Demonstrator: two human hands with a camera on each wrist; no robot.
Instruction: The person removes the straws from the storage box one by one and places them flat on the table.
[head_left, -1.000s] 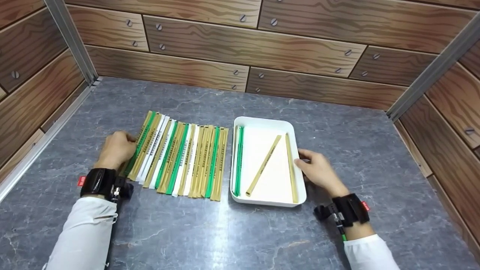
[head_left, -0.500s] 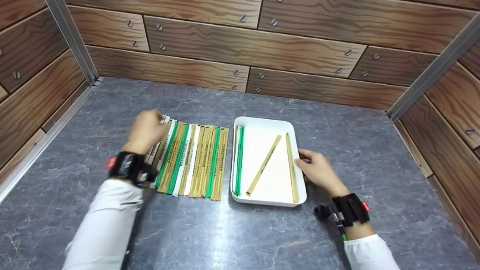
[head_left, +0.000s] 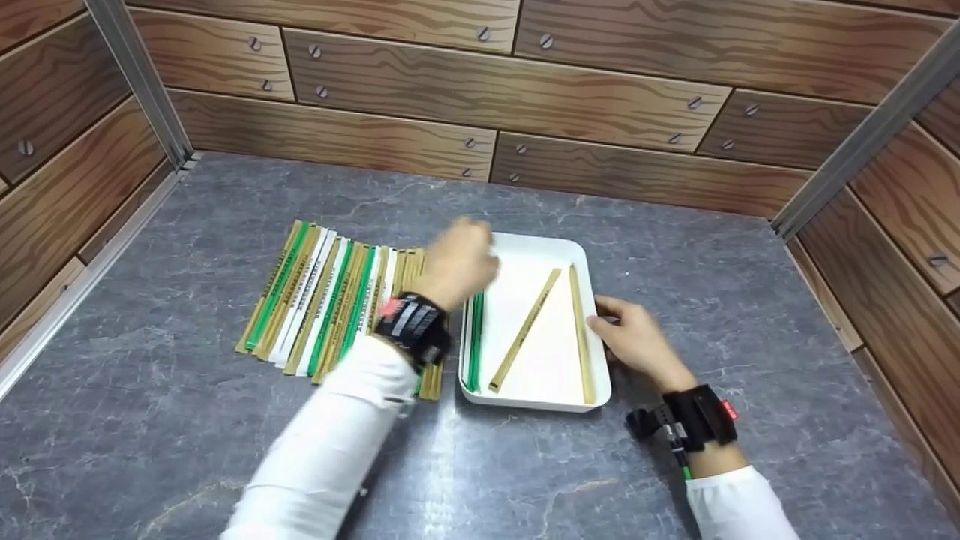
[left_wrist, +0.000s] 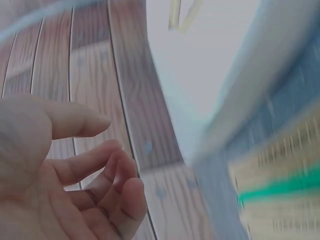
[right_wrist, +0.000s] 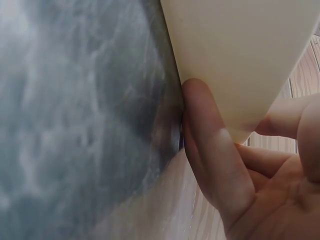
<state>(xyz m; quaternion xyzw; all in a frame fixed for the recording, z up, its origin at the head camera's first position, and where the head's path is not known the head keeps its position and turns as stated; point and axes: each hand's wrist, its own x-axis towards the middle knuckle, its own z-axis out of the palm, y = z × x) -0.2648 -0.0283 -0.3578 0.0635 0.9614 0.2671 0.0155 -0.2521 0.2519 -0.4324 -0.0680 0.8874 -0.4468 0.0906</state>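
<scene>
My left hand [head_left: 459,262], blurred, is over the far left edge of the white tray [head_left: 536,405]. In the left wrist view its fingers [left_wrist: 131,200] are loosely curled and hold nothing. My right hand [head_left: 637,337] holds the tray's right wall, with the thumb at the rim and fingers against the outside [right_wrist: 205,110]. Inside the tray, green wrapped sticks [head_left: 475,345] lie along the left wall. A slanting tan wrapped stick [head_left: 525,330] and another tan stick [head_left: 581,337] lie to their right. A row of printed tan, green and white sticks [head_left: 315,300] lies left of the tray, partly hidden by my left arm.
The tray and sticks lie on a grey marbled tabletop [head_left: 720,262]. Wood-patterned walls [head_left: 420,82] stand at the back and both sides, with metal strips [head_left: 139,75] at the corners.
My left hand has swung rightward from the left end of the stick row, across the row, to the tray's far left edge. The right hand keeps its place at the tray.
</scene>
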